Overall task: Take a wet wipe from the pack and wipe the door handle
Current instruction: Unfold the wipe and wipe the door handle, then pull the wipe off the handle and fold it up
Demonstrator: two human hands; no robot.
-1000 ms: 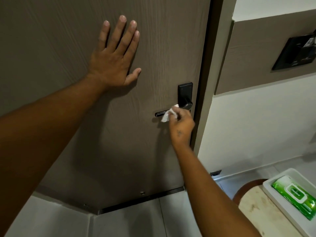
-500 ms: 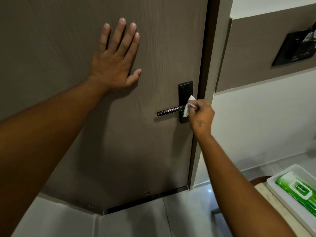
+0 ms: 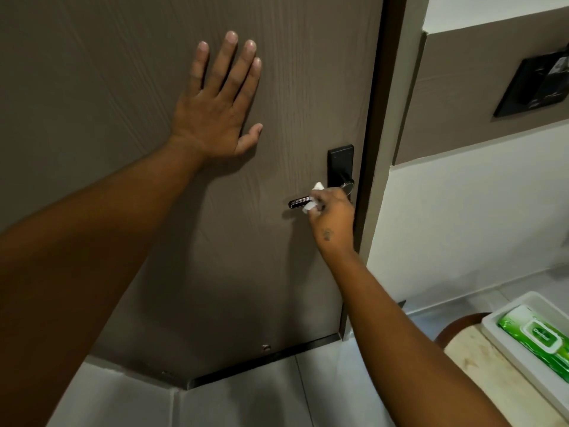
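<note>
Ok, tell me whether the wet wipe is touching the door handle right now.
Touching. In the head view the wet wipe, pinched in the right hand, is pressed around the lever of the door handle, with no gap between them.

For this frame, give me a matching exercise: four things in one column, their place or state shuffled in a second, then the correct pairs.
Things:
1. left hand
2. right hand
3. crumpled white wet wipe
4. green wet wipe pack

States:
A. lying in a white rectangular tray at lower right
B. pressed against the black lever door handle
C. spread flat on the brown wood-grain door
D. closed around the wipe at the handle

Pairs: 1-C, 2-D, 3-B, 4-A
</note>
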